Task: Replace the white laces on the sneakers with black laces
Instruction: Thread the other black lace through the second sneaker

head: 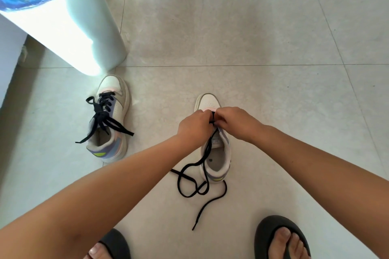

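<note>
A white sneaker [217, 157] with purple and yellow heel trim stands on the floor in front of me, toe pointing away. A black lace [195, 183] runs from its lower eyelets and trails in loops across the tiles behind the heel. My left hand [194, 128] and my right hand [235, 122] meet over the front of the tongue, and both pinch the black lace there. The eyelets under my fingers are hidden. A second sneaker [111, 120] to the left is threaded with a black lace, its ends lying loose.
A tall white bin [88, 33] with a blue bag liner stands at the upper left, close to the second sneaker's toe. My two feet in dark slippers [280, 235] are at the bottom edge. A white cabinet side runs along the far left.
</note>
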Demonstrator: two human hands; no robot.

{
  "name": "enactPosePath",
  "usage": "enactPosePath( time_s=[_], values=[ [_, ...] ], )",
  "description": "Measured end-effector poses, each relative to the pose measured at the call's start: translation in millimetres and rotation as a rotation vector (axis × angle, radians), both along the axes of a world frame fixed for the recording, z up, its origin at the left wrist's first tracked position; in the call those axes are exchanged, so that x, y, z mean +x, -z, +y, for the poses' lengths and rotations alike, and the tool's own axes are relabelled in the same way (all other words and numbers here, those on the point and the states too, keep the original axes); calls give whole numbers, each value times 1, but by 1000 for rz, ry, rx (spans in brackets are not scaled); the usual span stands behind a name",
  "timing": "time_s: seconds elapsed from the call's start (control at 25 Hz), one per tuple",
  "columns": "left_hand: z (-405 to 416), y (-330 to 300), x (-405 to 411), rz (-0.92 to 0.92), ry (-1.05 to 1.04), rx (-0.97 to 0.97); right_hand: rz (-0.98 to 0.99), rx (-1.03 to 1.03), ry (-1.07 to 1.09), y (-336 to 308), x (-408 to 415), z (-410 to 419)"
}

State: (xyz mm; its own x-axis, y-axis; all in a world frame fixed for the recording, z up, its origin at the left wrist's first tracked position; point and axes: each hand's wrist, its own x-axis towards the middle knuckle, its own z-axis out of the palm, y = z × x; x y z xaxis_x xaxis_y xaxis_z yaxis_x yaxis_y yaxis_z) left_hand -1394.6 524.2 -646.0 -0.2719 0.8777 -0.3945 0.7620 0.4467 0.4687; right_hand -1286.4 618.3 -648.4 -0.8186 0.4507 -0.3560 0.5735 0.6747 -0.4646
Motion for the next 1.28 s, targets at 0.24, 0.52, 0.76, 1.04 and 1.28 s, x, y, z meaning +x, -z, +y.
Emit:
enactPosePath(
  time_s=[0.24,0.52,0.76,1.04,1.28],
  values=[
    [8,-3,4,18,2,-13,182,341,-203,4,17,-11],
    [-14,-6,14,252,169,104,219,-166,426,12,42,-40],
    [-4,-2,18,260,182,31,156,-201,481,14,43,-52],
    [-27,-3,21,16,173,152,97,-149,561,9,33,-61],
    [-38,9,23,11,169,89,66,-199,572,6,35,-69]
  ],
)
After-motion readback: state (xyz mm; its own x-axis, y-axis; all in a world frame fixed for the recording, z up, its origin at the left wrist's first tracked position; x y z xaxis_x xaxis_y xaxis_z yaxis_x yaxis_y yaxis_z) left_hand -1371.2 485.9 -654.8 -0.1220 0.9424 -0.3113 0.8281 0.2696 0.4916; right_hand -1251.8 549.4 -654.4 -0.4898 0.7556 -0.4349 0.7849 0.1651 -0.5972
